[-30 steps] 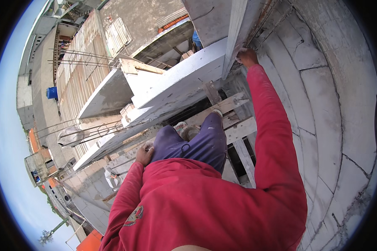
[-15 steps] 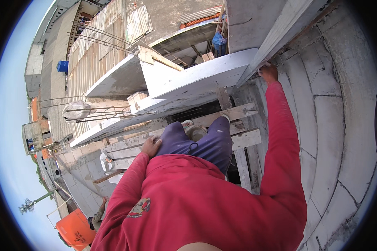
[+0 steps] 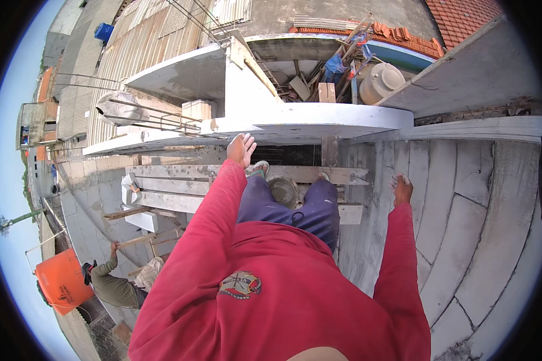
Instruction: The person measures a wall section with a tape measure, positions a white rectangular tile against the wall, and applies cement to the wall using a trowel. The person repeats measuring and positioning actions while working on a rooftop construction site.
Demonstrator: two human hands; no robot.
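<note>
My left hand (image 3: pixel 241 150) is raised with its fingers stretched out and holds nothing. It is nearest to the white-painted concrete ledge (image 3: pixel 319 114), whose lower edge lies just beyond the fingertips; whether they touch I cannot tell. Off to the right, my right hand (image 3: pixel 402 189) hangs bare beside the grey block wall (image 3: pixel 445 204), fingers apart and slightly bent. Between my legs sits a round bucket (image 3: pixel 283 190) smeared with cement. Wooden planks (image 3: pixel 174 185) run under and beside my feet. At the upper right a long pale beam (image 3: pixel 464 130) lies along the wall top.
A co-worker (image 3: pixel 114 283) in an olive top grips a wooden pole at lower left, near an orange tank (image 3: pixel 65 283). Bare steel bars (image 3: pixel 162 120) stick out from the ledge. A dark gap (image 3: pixel 289 154) opens beyond the planks.
My right hand has come off the pale beam and moved down beside the block wall. My left hand has lifted from my thigh toward the ledge. The view has turned, showing more of the co-worker.
</note>
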